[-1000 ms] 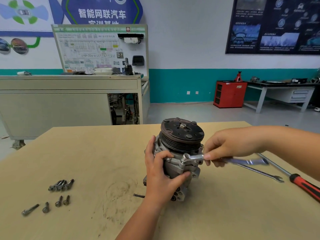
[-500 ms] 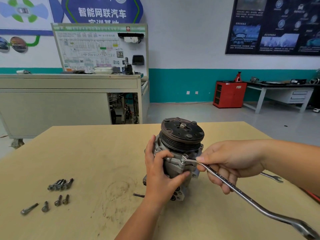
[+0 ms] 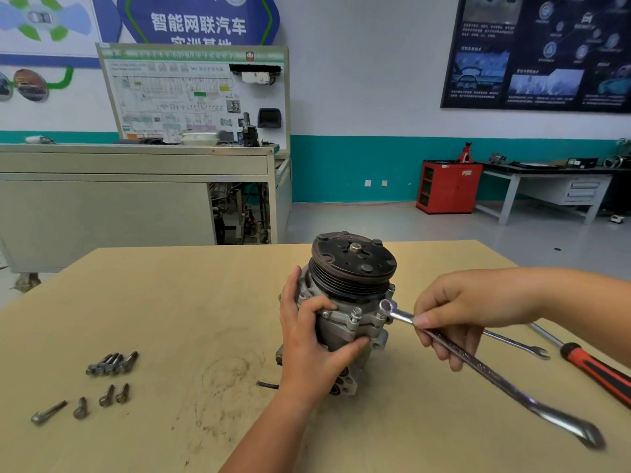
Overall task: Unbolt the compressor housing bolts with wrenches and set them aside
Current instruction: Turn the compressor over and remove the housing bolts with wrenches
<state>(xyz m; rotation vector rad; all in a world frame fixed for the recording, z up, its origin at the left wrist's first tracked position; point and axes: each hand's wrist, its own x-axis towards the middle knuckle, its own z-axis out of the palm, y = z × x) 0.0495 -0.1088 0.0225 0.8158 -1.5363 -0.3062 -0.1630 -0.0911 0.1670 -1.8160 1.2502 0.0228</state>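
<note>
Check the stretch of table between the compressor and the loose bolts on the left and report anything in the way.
Nothing tall stands there. Between the compressor and the loose bolts the table shows only stains and one small dark scrap lying flat near the compressor's base. The left hand grips the compressor on that side.

Wooden table (image 3: 170,302) up front, workshop behind.
Red-handled screwdriver (image 3: 594,368) lies near the table's right edge; red cabinet (image 3: 447,187) stands against the teal-banded wall (image 3: 341,165).
</note>
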